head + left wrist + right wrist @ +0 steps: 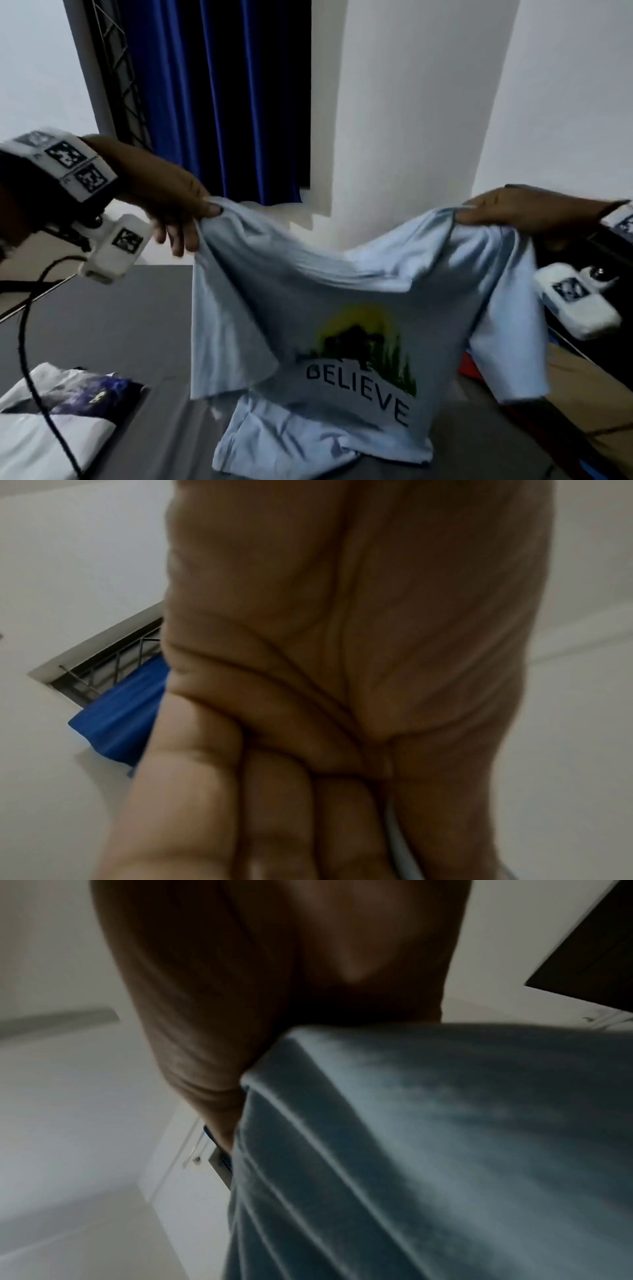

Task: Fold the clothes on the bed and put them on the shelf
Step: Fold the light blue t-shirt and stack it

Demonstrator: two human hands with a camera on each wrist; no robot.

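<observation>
Soft, light blue cotton T-shirt (pixel 342 301) with a BELIEVE picture hangs floppy over the grey bed (pixel 130 325), pinched at its shoulders by the left hand (pixel 171 198) and right hand (pixel 524 210), the best spots to hold.

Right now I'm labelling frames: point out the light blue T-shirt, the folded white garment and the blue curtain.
light blue T-shirt (pixel 342 281), head view, chest
folded white garment (pixel 51 428), head view, top
blue curtain (pixel 219 96), head view, middle

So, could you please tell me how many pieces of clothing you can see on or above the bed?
3, perhaps more: light blue T-shirt held up centre; white folded garment lower left; tan garment at right, partly hidden.
</observation>
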